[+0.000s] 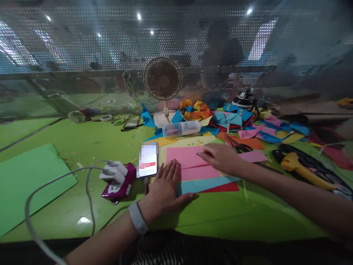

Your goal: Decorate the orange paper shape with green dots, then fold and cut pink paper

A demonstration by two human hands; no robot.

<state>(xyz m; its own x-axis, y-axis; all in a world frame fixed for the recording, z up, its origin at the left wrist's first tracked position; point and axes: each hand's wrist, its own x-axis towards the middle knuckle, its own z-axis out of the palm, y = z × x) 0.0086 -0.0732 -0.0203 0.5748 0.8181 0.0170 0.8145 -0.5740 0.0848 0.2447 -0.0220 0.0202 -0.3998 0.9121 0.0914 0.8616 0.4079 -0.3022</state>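
Pink paper [183, 155] lies on the green table in front of me, with a fold or edge running across it. Under it are a light blue strip [209, 184], a red piece [223, 187] and pale yellow paper. My left hand [165, 187] lies flat with its fingers spread, fingertips on the pink paper's left end and thumb over the blue strip. Over the right part of the pink paper is my right hand [220, 158], its fingers curled together; whether they hold anything is hidden. A lit phone [148, 160] lies just left of the paper.
A purple power block [129, 180] with white plugs and cables stands at left, beyond it green sheets [35, 180]. Behind are a small fan [163, 79], a plastic bottle [190, 127] and coloured paper scraps. Scissors [242, 147] and a yellow tool [306, 173] lie at right.
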